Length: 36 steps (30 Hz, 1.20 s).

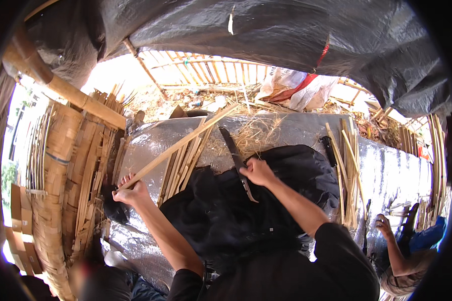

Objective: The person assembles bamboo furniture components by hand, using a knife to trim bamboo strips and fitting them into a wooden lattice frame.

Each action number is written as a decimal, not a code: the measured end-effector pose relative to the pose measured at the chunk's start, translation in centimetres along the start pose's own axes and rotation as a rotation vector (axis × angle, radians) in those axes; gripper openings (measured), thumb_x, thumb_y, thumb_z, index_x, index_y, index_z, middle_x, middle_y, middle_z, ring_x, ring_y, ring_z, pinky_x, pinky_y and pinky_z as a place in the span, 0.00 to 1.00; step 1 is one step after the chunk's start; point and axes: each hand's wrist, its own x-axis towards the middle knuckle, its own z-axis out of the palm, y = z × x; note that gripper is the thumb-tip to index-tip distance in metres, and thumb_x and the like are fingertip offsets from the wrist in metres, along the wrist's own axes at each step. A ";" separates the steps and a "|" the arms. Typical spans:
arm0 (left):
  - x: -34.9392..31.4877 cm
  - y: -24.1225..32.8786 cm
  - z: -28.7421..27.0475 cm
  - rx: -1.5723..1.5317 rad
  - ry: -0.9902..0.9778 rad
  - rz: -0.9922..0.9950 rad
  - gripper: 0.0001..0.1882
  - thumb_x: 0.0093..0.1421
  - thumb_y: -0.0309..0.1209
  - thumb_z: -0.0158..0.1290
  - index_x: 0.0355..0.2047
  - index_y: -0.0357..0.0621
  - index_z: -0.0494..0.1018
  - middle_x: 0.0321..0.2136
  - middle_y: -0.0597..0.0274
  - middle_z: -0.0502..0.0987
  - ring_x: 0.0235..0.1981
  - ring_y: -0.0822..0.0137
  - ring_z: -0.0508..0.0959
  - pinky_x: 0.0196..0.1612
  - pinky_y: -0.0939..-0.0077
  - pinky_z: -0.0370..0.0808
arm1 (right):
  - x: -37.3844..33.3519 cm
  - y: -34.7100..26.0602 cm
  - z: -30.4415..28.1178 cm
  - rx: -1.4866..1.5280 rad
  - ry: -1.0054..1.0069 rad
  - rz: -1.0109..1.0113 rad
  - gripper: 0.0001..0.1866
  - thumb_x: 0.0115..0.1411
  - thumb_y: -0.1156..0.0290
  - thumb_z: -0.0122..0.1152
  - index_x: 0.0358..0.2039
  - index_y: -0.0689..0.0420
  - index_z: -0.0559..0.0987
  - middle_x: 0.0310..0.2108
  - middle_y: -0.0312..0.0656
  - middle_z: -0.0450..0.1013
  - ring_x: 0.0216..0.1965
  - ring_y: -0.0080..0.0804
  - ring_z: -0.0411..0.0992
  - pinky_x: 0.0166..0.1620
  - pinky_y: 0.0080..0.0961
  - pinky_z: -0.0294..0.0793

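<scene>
Currently, the hands are apart, each closed around a separate item. The left hand grips the lower end of a bamboo strip, which slants up and to the right, away from the body. The right hand is clamped around a long dark knife; its upper end points toward a heap of shavings.

Note the surrounding items. A bundle of split strips lies between the hands, crossed from above by the held strip. Black cloth spreads beneath the right hand and the knife, covering part of the silver sheet. A second group of strips borders the cloth on the right. Woven bamboo panels bound the left side, and a black tarpaulin hangs across the top. At far right, another person sits near the sheet.
</scene>
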 end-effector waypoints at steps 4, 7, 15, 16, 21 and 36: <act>0.7 1.8 -1.4 0.041 -0.037 0.006 0.24 0.68 0.55 0.39 0.24 0.52 0.53 0.20 0.65 0.56 0.21 0.65 0.58 0.28 0.65 0.61 | -4.6 -4.4 2.8 0.273 0.186 0.057 0.24 0.61 0.53 0.66 0.44 0.63 0.76 0.36 0.48 0.78 0.36 0.46 0.79 0.42 0.40 0.78; -1.3 0.7 -1.6 0.106 0.001 -0.014 0.25 0.68 0.56 0.44 0.26 0.50 0.57 0.22 0.65 0.58 0.24 0.65 0.60 0.33 0.66 0.62 | -5.2 -6.0 1.9 0.283 0.103 0.058 0.24 0.61 0.53 0.66 0.43 0.62 0.75 0.37 0.48 0.77 0.36 0.45 0.78 0.42 0.40 0.77; -6.2 -3.1 -1.1 0.234 -0.058 -0.056 0.22 0.69 0.55 0.48 0.41 0.47 0.66 0.27 0.65 0.63 0.29 0.68 0.63 0.42 0.66 0.67 | -7.4 -1.3 3.4 0.153 0.072 0.053 0.20 0.60 0.55 0.66 0.41 0.59 0.74 0.38 0.49 0.77 0.41 0.50 0.77 0.46 0.41 0.75; -5.3 -3.3 -1.8 0.272 -0.080 -0.078 0.22 0.69 0.54 0.48 0.41 0.47 0.65 0.27 0.65 0.64 0.29 0.68 0.65 0.42 0.66 0.67 | -7.7 -1.2 3.4 0.146 0.077 0.059 0.20 0.60 0.55 0.66 0.42 0.59 0.74 0.38 0.49 0.77 0.42 0.50 0.77 0.46 0.42 0.75; -8.3 -5.0 -1.6 0.518 -0.112 -0.143 0.20 0.69 0.52 0.50 0.43 0.49 0.65 0.31 0.66 0.68 0.35 0.69 0.71 0.41 0.69 0.69 | -7.4 -1.8 2.3 0.075 0.132 -0.005 0.23 0.60 0.56 0.66 0.47 0.58 0.72 0.42 0.49 0.76 0.46 0.49 0.76 0.48 0.42 0.75; -21.5 -4.3 6.3 1.177 -1.371 0.585 0.06 0.68 0.28 0.54 0.41 0.38 0.73 0.33 0.65 0.75 0.31 0.78 0.71 0.34 0.82 0.68 | -6.2 -4.9 -4.4 0.110 0.404 -0.097 0.34 0.63 0.56 0.64 0.60 0.64 0.63 0.57 0.59 0.61 0.61 0.54 0.62 0.58 0.45 0.68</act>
